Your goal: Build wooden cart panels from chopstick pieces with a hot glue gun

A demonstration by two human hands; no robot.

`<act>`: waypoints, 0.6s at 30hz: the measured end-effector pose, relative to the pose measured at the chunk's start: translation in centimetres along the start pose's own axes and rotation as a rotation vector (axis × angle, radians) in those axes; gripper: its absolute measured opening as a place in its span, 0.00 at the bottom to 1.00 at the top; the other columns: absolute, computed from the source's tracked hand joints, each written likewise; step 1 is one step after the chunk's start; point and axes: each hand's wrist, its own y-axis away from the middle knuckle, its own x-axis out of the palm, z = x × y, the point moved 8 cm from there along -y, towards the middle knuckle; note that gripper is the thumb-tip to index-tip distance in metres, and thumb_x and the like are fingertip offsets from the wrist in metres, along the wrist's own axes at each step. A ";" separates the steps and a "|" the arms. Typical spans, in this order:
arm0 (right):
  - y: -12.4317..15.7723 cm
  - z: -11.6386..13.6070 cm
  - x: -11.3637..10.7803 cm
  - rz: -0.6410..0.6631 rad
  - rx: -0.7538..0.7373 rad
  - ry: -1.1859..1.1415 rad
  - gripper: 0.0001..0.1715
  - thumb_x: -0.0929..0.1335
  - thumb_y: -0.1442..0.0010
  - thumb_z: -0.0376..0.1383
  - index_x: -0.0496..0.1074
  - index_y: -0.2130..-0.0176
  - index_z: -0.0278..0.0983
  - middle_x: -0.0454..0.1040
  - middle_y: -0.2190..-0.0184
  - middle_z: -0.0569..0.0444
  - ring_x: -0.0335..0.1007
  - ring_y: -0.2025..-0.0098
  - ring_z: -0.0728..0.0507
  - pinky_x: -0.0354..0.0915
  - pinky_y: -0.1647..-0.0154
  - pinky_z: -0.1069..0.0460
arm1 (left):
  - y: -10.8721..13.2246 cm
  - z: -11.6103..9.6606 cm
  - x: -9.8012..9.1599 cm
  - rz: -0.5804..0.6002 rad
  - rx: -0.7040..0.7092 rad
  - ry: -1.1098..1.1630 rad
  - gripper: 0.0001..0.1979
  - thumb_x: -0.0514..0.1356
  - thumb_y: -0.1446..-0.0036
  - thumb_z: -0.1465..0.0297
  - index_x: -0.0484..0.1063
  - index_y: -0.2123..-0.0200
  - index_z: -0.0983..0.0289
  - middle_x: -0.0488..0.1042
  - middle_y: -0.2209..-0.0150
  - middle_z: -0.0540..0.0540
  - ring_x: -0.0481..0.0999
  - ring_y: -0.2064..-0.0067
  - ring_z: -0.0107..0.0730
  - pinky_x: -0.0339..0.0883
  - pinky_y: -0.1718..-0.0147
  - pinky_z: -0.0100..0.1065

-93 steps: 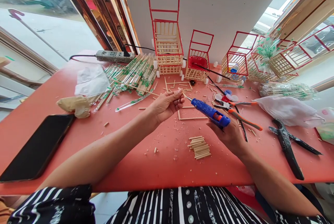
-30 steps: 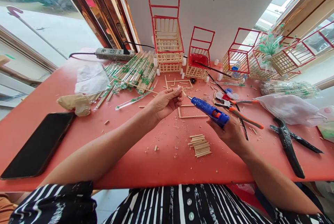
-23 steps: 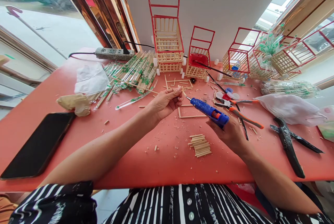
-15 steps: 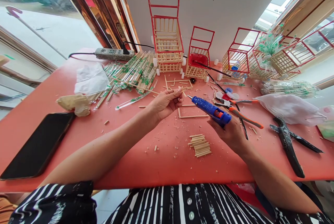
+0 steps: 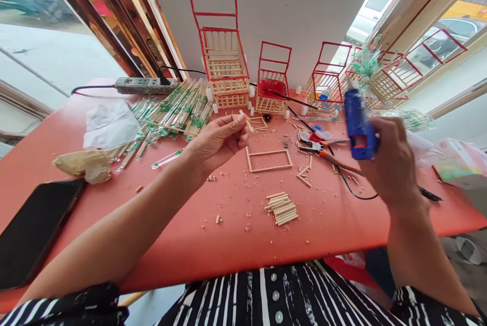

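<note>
Two bare hands are over the red table, each with one thing in it. The left hand pinches a short stick between thumb and fingertips, just above the tabletop. The right hand, a little blurred, has its fingers wrapped around one blue glue gun, up over the right side of the table, well apart from the stick.

I count two stick frames: a four-sided larger frame lying between the hands, and a smaller frame partly behind the left fingers. One pile of cut sticks lies nearer the person; they overlap too much for me to number them. There's one phone and one power strip.

Three carts stand out plainly; those on the far right overlap, so I can't count them. The tall cart is leftmost. The middle cart holds a red container with a dark rod reaching into it. The third cart has something blue inside.
</note>
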 end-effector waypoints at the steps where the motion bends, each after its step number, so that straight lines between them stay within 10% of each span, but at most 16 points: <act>1: 0.4 -1.9 -0.8 -0.008 0.041 0.055 0.22 0.70 0.30 0.29 0.71 0.39 0.39 0.75 0.45 0.36 0.75 0.43 0.34 0.68 0.52 0.41 | 0.1 -0.3 0.2 0.023 0.017 -0.006 0.17 0.75 0.38 0.73 0.76 0.77 0.68 0.74 0.77 0.50 0.70 0.78 0.19 0.63 0.78 0.23; 8: 6.3 -11.0 3.9 0.452 0.161 0.251 0.21 0.69 0.31 0.35 0.75 0.40 0.36 0.78 0.45 0.36 0.77 0.44 0.28 0.73 0.48 0.39 | 0.2 1.1 0.4 0.087 0.005 -0.051 0.17 0.81 0.49 0.70 0.77 0.78 0.68 0.74 0.78 0.50 0.71 0.78 0.21 0.65 0.79 0.24; 18: 8.0 -12.6 5.9 0.675 0.105 0.253 0.40 0.66 0.39 0.28 0.68 0.29 0.41 0.72 0.31 0.39 0.77 0.38 0.28 0.74 0.39 0.35 | 0.7 4.2 1.4 0.125 -0.081 -0.129 0.26 0.88 0.70 0.62 0.76 0.80 0.67 0.73 0.80 0.49 0.69 0.78 0.21 0.63 0.80 0.23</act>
